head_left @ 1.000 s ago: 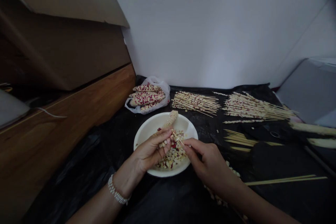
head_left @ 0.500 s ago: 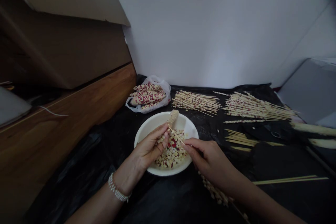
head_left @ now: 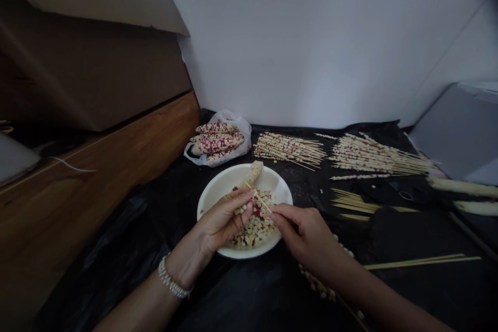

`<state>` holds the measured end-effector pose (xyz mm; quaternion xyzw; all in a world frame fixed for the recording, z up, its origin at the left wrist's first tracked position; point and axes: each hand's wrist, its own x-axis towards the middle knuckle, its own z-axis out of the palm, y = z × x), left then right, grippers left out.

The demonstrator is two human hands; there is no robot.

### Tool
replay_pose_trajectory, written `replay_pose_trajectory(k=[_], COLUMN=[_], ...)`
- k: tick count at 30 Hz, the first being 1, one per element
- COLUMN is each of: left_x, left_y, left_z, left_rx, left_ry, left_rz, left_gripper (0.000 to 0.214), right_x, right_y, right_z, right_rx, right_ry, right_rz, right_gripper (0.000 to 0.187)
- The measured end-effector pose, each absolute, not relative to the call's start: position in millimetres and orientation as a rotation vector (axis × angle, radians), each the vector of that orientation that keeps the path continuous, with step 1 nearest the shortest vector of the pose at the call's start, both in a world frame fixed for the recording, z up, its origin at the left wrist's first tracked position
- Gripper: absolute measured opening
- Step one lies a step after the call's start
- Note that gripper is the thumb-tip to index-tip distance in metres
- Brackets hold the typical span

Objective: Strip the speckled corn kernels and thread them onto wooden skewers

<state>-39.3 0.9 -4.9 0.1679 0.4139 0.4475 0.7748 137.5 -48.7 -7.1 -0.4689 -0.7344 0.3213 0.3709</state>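
Threading step: R hand (head_left: pixel 307 233) pinches skewer (head_left: pixel 260 200) over bowl (head_left: pixel 218 187), mid black sheet (head_left: pixel 155 228). L hand (head_left: pixel 223 218) curled at tip, contents hidden. Next needs tip centred on kernel, gentle push.

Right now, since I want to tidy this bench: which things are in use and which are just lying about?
In use: left hand, right hand, skewer, kernels, bowl, stripped cob.
Lying about: bag of cobs, loaded skewers, bare sticks, cardboard box.
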Motion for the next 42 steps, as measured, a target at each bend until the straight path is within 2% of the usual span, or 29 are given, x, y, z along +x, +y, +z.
replay_pose_trajectory(k=[8,12,17,19,29,34,42], left_x=[-37.7,-35.3,-37.5,-37.7,-40.1,-43.2,-41.3], left_y=[-5.5,-5.5,-2.5,-2.8,-0.8,0.5,0.5], left_z=[-6.3,-4.4,-1.8,-1.5,-6.3,-6.0,2.9], left_rx=[0.462,0.38,0.311,0.329,0.289,0.294,0.235], left_ry=[0.84,0.811,0.762,0.772,0.813,0.645,0.769], left_rz=[0.829,0.928,0.908,0.903,0.929,0.894,0.987], left_gripper=[0.009,0.01,0.04,0.045,0.013,0.019,0.027], right_x=[135.2,138.2,142.0,142.4,139.6,139.6,139.2], right_y=[-47.0,-44.8,-44.3,-44.3,-46.1,-46.9,-46.7], right_z=[-8.4,-6.7,-3.5,-3.5,-4.0,-3.6,-3.6], right_rx=[-1.167,-1.167,-1.194,-1.196,-1.168,-1.183,-1.199], right_ry=[-1.876,-1.849,-1.827,-1.832,-1.845,-1.872,-1.879], right_rz=[0.835,0.809,0.812,0.818,0.847,0.845,0.859], right_gripper=[0.027,0.028,0.03,0.029,0.028,0.029,0.029])
